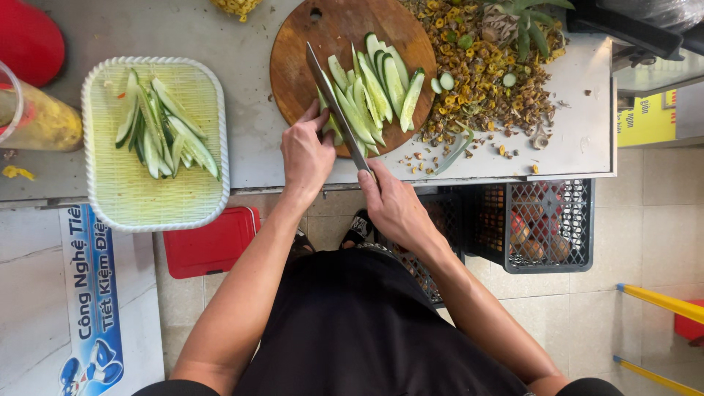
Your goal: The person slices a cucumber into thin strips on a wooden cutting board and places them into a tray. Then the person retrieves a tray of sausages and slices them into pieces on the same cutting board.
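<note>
Closest to me, below the counter edge, my right hand [396,209] is closed around the handle of the long knife [336,108], whose blade runs away from me across the round wooden cutting board [308,66]. My left hand [306,154] sits at the near edge of the board, on the blade's left, fingers curled and pressing down on the near ends of the cucumber slices [374,92]; it pins them rather than wraps around anything.

As I judge it, I am mid-cut, slicing cucumber lengthwise into thin strips. The next stroke calls for my left fingertips tucked back from the blade, since they rest right against it, and for a steady hold so the slippery slices do not slide.

On the board, the slices fan out from the blade's right side toward the far edge, pale faces and dark green skins showing. Right of the board lies a heap of yellow-brown peelings and scraps [484,73], touching the board's rim. Well to the left of the board sits a white rectangular basket tray [99,183] holding more cut cucumber strips [165,128]. Under the counter, nearer than the board, stand a red box [209,246] and a dark crate [543,227].
</note>
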